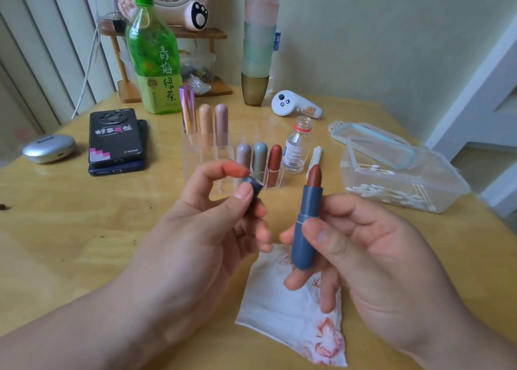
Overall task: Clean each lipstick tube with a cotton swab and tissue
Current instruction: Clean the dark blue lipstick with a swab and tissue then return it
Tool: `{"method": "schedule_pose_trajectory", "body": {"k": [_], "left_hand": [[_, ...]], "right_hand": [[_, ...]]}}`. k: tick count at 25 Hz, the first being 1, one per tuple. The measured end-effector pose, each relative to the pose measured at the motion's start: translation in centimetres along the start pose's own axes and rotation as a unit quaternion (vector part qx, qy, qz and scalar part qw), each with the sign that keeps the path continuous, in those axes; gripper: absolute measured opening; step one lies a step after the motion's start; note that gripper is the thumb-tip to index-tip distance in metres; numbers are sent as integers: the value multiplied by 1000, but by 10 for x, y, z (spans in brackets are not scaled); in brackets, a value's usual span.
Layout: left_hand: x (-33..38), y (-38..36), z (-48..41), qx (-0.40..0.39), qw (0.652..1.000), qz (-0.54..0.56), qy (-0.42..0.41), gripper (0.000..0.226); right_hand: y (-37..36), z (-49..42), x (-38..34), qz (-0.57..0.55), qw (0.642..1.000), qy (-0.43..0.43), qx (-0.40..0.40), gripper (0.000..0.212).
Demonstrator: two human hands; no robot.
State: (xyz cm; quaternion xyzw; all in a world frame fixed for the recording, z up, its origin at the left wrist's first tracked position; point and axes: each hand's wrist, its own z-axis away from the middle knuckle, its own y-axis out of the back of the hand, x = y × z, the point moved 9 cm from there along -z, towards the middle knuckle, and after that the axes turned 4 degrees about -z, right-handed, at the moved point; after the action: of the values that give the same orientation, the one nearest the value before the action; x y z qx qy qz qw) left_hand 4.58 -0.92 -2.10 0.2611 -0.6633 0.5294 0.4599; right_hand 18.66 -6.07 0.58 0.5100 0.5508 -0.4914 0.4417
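Gripped upright between thumb and fingers of right hand (372,257): blue lipstick (310,202), brown-red bullet exposed, above stained tissue (279,313). Pinched in left hand (201,230), just beside: blue cap (253,186). Behind, on table (70,230): six tubes (260,157) in clear rack (195,160), bottle (296,148), swab box (405,179).

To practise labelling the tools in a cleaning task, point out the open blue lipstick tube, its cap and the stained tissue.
blue lipstick tube (310,204): head view, upper blue barrel below the red stick.
cap (254,186): head view, blue end showing between fingertips.
stained tissue (274,313): head view, white middle area.
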Motion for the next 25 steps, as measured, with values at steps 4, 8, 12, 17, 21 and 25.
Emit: {"method": "schedule_pose_trajectory", "body": {"k": [4,8,12,17,21,25], "left_hand": [[-2,-1,1,-21,1000,-2,8,13],[0,-14,13,-103,987,-114,-42,25],[7,-11,13,-68,980,-169,-78,22],[2,-11,14,-65,987,-132,-64,29],[3,-14,14,-88,987,-124,-58,30],[3,-25,17,-147,979,-135,-40,31]], "right_hand": [[2,-1,1,-5,1000,-1,10,19],[3,0,7,28,999,-13,33,35],[-3,3,7,47,998,-1,35,36],[-12,4,5,51,998,24,-32,18],[-17,5,8,91,991,12,-94,11],[-30,9,23,-8,976,-85,-202,37]]}}
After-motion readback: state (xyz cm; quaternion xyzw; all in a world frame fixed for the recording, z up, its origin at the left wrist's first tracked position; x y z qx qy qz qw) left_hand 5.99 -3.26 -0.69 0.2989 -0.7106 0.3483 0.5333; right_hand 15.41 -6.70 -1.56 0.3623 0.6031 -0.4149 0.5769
